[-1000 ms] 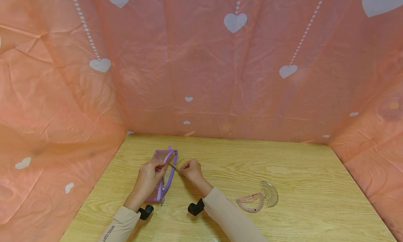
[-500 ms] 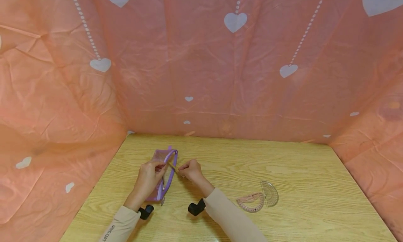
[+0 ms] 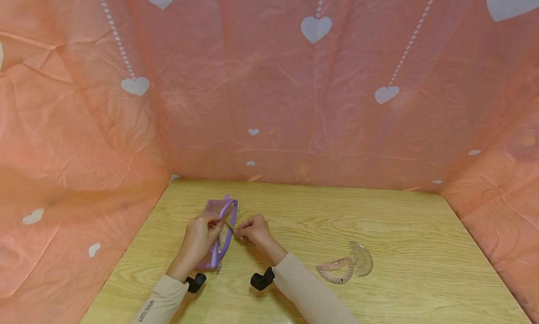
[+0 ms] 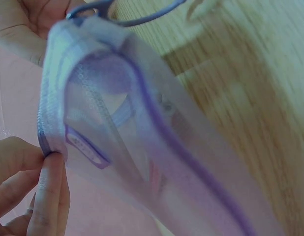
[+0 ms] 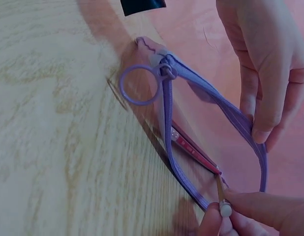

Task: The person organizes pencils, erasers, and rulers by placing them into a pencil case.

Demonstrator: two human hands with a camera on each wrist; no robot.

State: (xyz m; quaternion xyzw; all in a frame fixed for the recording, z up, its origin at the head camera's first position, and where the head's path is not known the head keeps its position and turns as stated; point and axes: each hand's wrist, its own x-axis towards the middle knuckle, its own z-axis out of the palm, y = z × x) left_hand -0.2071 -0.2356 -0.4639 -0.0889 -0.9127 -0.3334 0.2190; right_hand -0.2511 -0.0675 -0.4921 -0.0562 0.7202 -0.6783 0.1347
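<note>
A purple translucent mesh pencil case lies on the table at the left with its zipped mouth spread. My left hand pinches one zipper edge between thumb and fingers. My right hand pinches a slim yellow-brown pencil near its white end, which shows in the right wrist view as a rounded tip. The pencil points into the mouth of the case, its far part inside. Within the case lies a red pen-like item. A purple ring hangs from the zipper pull.
To the right on the wood-grain table lie a pink protractor and a clear protractor, side by side. An orange-pink cloth with white hearts closes off the back and sides. Black wrist cameras sit beside each wrist.
My right hand has shifted slightly left toward the case, carrying the pencil a little further into its mouth. The left hand and the protractors have stayed put.
</note>
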